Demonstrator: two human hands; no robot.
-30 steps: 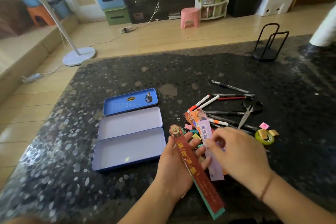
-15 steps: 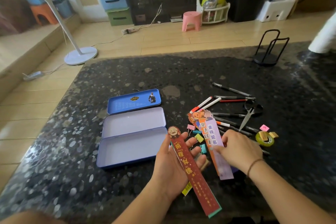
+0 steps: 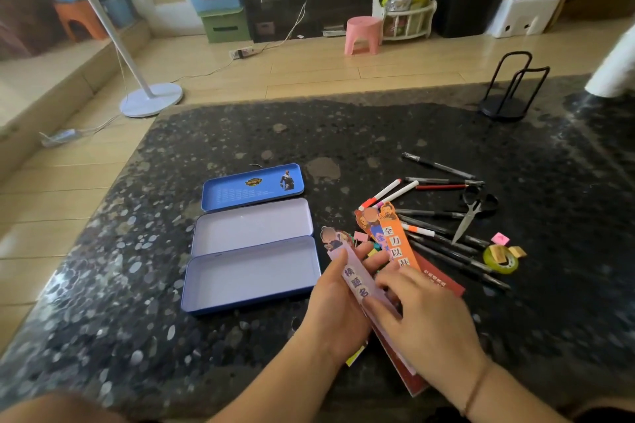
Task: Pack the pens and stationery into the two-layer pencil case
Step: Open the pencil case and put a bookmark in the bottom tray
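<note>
The blue tin pencil case (image 3: 251, 299) lies open and empty on the dark stone table, with its blue inner tray (image 3: 252, 187) just behind it. My left hand (image 3: 338, 306) is palm up, right of the case, and holds a stack of long paper bookmarks. A lilac bookmark (image 3: 357, 282) is on top and a red bookmark (image 3: 410, 383) sticks out beneath. My right hand (image 3: 424, 319) lies over the stack with its fingers on the lilac bookmark. An orange bookmark (image 3: 398, 247) and others fan out on the table just beyond my fingers.
Several pens (image 3: 443, 245) lie spread to the right, with scissors (image 3: 470, 213), a green tape roll (image 3: 500, 261), a pink eraser (image 3: 500, 238) and small clips (image 3: 360, 236). A black wire stand (image 3: 508, 103) is at the far right edge.
My right hand has carried the lilac bookmark left from the fan and laid it on the red bookmark in my left hand. The orange bookmark now lies uncovered.
</note>
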